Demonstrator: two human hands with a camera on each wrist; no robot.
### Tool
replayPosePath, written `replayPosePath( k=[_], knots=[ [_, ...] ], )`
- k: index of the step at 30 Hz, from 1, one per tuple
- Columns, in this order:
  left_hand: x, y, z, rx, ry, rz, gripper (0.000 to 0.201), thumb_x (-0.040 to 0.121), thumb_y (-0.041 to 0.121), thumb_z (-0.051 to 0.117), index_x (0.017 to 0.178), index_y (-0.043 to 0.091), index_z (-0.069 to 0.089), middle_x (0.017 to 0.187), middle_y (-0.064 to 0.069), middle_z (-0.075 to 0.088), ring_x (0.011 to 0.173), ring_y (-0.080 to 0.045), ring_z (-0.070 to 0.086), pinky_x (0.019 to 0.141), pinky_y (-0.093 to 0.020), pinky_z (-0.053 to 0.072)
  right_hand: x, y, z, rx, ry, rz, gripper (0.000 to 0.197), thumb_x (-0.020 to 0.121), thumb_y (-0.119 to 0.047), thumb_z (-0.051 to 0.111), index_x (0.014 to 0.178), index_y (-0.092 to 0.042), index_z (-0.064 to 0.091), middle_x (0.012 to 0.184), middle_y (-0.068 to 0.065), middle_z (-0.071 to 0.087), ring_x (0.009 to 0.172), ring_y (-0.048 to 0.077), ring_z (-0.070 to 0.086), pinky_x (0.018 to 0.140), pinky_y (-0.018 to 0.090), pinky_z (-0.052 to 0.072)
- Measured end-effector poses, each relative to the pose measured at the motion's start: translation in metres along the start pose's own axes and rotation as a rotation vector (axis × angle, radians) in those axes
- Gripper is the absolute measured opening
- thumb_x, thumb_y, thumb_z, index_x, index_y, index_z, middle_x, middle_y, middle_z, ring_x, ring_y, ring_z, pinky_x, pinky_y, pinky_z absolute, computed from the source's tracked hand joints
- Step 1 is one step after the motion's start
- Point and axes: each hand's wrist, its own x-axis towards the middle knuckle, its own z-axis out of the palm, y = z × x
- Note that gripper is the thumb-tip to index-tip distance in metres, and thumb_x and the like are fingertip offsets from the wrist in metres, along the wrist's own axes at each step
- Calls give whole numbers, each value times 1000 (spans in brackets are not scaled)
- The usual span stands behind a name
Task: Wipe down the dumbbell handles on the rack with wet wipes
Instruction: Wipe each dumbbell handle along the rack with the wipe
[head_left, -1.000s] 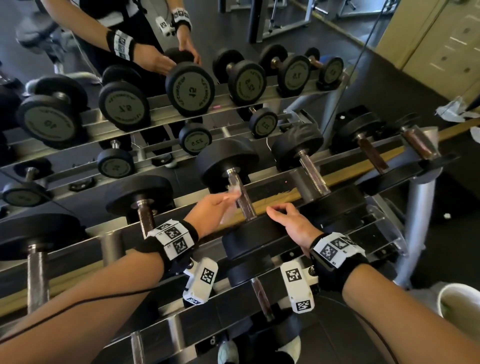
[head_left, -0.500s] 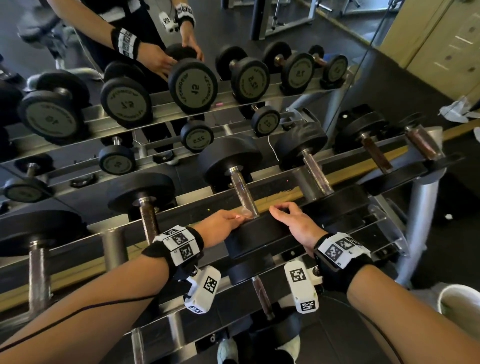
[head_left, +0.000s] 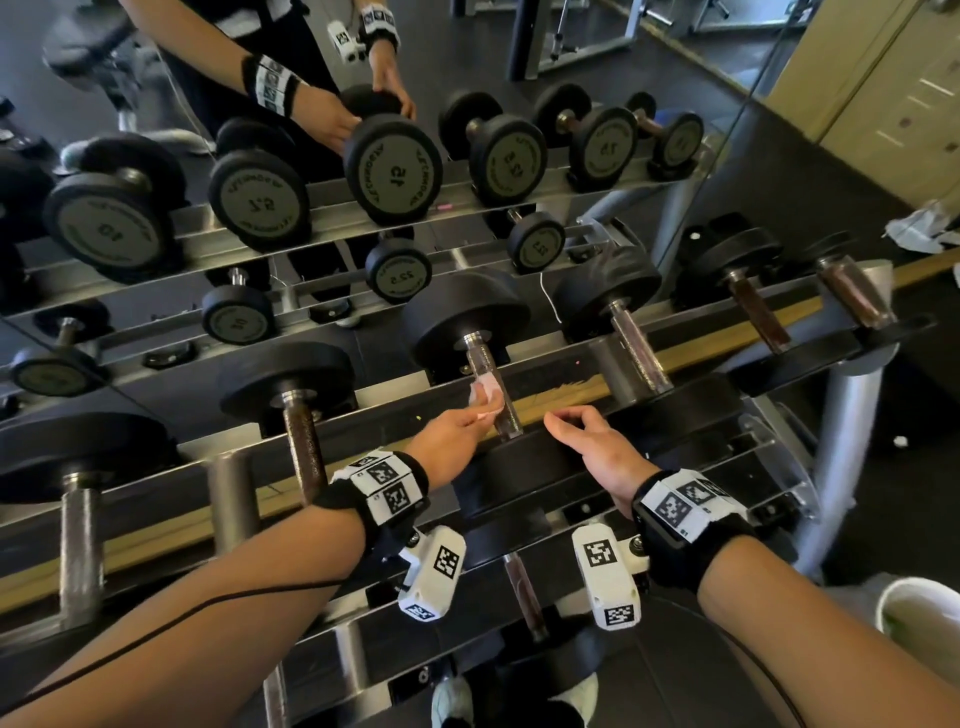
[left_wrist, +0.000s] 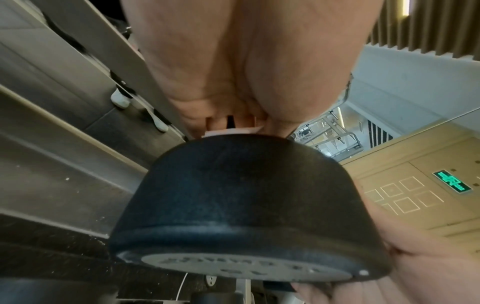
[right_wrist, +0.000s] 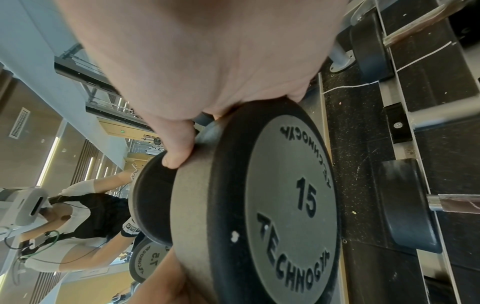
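A: Progress? Mid-wipe, by the look of it. Left hand (head_left: 451, 434) pinching a wet wipe (head_left: 485, 396) against the handle (head_left: 491, 387) of the 15 dumbbell, top tier of the rack (head_left: 561, 371).

B: Right hand (head_left: 597, 441)?

A: Resting on the near head (right_wrist: 280, 205) of the same dumbbell, fingers curled over the rim, thumb out toward the handle. Steadying it, prob.

B: Left to do?

A: Plenty, likely. Neighbour handle to the right (head_left: 639, 345), rusty one to the left (head_left: 304, 447), two brownish ones further right, plus lower tiers. Can't tell which are already wiped; no visible wet sheen either way.

B: Materials?

A: Heads: black matte rubber, round, grey face plates w/ raised lettering. Handles: straight steel bars, knurled, some rust-brown. Wipe: thin, pale, crumpled, partly wrapped round the bar. Rack: flat grey metal rails, sloped. Mirror (head_left: 363, 156) behind, doubling everything.
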Motion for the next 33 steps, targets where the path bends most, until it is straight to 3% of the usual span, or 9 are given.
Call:
replayPosePath(
  k=[4, 8, 11, 14, 18, 23, 26, 29, 33],
  knots=[
    [-7, -6, -5, -55, -112, -23, 31, 105, 22, 46, 117, 7, 70, 123, -17, 68, 114, -26, 63, 110, -41, 42, -2, -1, 1, 12, -3, -3, 41, 92, -47, 59, 124, -22, 54, 132, 13, 52, 119, 27, 55, 109, 44, 43],
    [-2, -8, -19, -322, -8, -17, 29, 106, 20, 42, 118, 7, 65, 115, -15, 65, 93, -20, 66, 90, -29, 52, -3, -2, 0, 2, -12, -2, 42, 93, -48, 58, 126, -21, 52, 131, 13, 52, 119, 27, 55, 108, 45, 44],
    [5, -7, -23, -238, 298, 48, 39, 107, 23, 39, 145, 18, 49, 130, -12, 61, 115, -24, 60, 106, -37, 45, -1, -1, 0, 10, -10, -2, 42, 93, -48, 58, 126, -22, 52, 131, 14, 52, 119, 28, 56, 108, 45, 44],
    [12, 2, -17, -390, 393, 70, 38, 106, 18, 41, 144, 19, 50, 130, -10, 61, 109, -16, 62, 99, -28, 48, 0, 1, 0, 3, -11, -6, 42, 93, -48, 57, 126, -23, 51, 131, 13, 52, 119, 28, 55, 108, 45, 44],
    [19, 6, -19, -383, 548, -12, 36, 105, 17, 40, 135, 16, 60, 135, -13, 60, 124, -30, 56, 107, -47, 46, 2, 3, -1, 6, -25, -8, 44, 92, -50, 58, 126, -23, 51, 132, 12, 51, 119, 27, 55, 108, 46, 43],
    [11, -8, -36, -285, 624, 22, 40, 100, 11, 41, 125, 30, 66, 110, -1, 68, 84, -11, 64, 86, -34, 56, 4, 6, -3, -9, -42, -22, 47, 91, -52, 58, 128, -23, 51, 132, 11, 52, 120, 27, 54, 109, 46, 43],
    [13, -13, -37, -322, 597, 34, 40, 100, 11, 40, 110, 34, 71, 95, 4, 71, 77, -9, 63, 74, -27, 55, 4, 6, -3, -21, -28, -32, 45, 92, -50, 58, 127, -22, 52, 133, 10, 50, 119, 25, 54, 109, 44, 43],
    [19, -11, -28, -369, 560, 22, 36, 101, 11, 42, 115, 27, 70, 102, 4, 71, 81, -3, 63, 80, -22, 53, 3, 4, -3, -40, -28, -38, 43, 93, -50, 57, 127, -23, 52, 133, 8, 47, 118, 23, 53, 104, 36, 45],
    [30, 1, -11, -432, 476, 34, 41, 103, 12, 45, 143, 18, 52, 132, -6, 63, 115, -17, 62, 108, -38, 46, 1, 2, -4, -77, -39, -48, 40, 95, -48, 55, 127, -24, 51, 132, 6, 44, 111, 17, 51, 77, 16, 42]
  ],
)
